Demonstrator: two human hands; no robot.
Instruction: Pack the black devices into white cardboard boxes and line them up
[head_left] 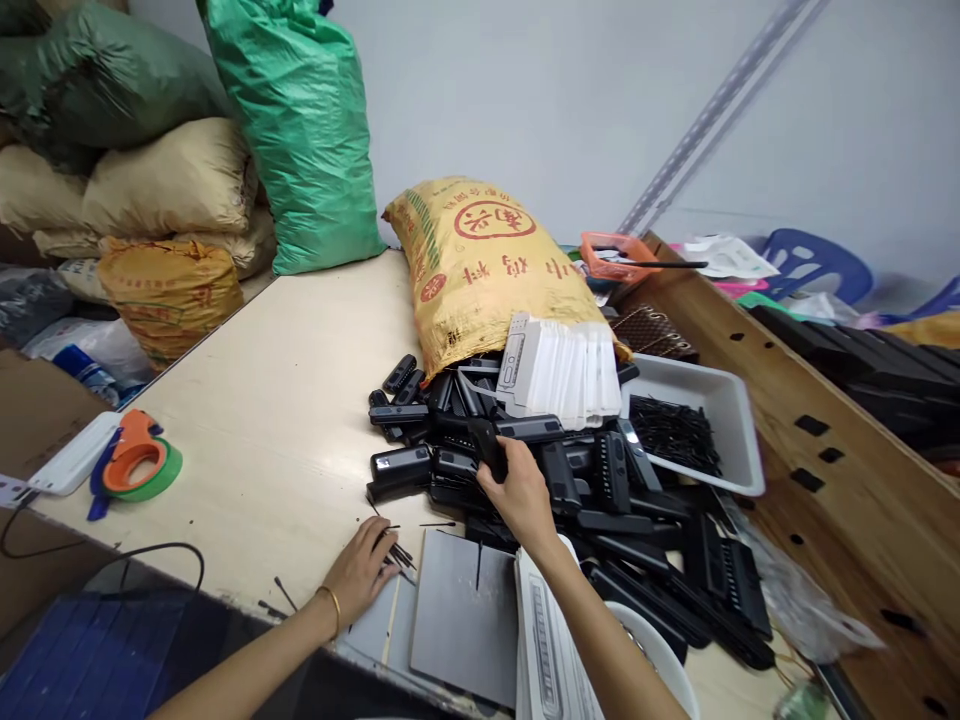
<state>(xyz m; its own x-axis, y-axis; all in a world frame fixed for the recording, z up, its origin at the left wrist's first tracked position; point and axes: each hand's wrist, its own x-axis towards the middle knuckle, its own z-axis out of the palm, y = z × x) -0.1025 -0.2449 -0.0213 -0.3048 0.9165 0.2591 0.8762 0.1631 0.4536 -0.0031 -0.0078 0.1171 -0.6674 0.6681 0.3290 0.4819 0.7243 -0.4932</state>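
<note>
My right hand (523, 492) grips a black plastic case (487, 446) between thumb and fingers, above a heap of similar black cases (401, 465). My left hand (362, 567) rests low on the table, fingers curled down over several thin black rods (402, 552) whose ends show past the fingertips. Between the hands lies a flat grey plate (465, 615) with one thin rod on it. A stack of white printed cards (547, 640) stands right of the plate, partly behind my right forearm.
A yellow sack (495, 260) lies behind the heap, with fanned white cards (562, 370) against it. At right, a white tray (739, 430) holds many thin black rods beside a wooden board (795, 400). An orange tape dispenser (135, 455) sits at left, below a green sack (300, 140).
</note>
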